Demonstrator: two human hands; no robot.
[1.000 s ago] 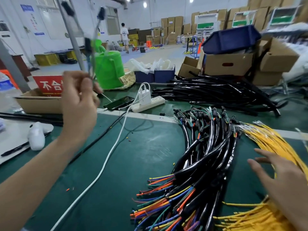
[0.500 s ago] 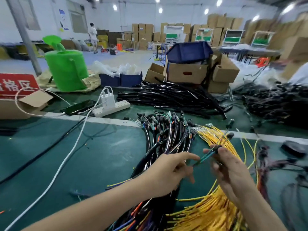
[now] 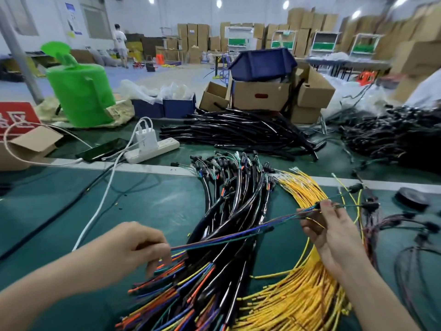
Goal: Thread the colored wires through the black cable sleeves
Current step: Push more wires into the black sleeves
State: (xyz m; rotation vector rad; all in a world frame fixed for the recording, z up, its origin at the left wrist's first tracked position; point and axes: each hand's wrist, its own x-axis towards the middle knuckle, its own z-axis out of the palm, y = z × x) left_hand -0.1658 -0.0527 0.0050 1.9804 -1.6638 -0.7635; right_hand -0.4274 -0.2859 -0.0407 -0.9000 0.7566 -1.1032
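left hand [image 3: 133, 249] pinches one end of a thin bundle of colored wires [image 3: 226, 237], right hand [image 3: 334, 231] pinches the other. bundle stretched above the worktop [image 3: 148, 206], over the sleeved wire pile [image 3: 229, 211]. loose black sleeves [image 3: 238, 132] heaped at the back. yellow wires [image 3: 300, 297] under the right hand.

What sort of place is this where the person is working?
Probably a factory or warehouse floor for wire-harness assembly: stacked cardboard boxes fill the back, a pile of black cable sleeves lies on the green workbench, and the left hand and right hand hold colored wires stretched between them.
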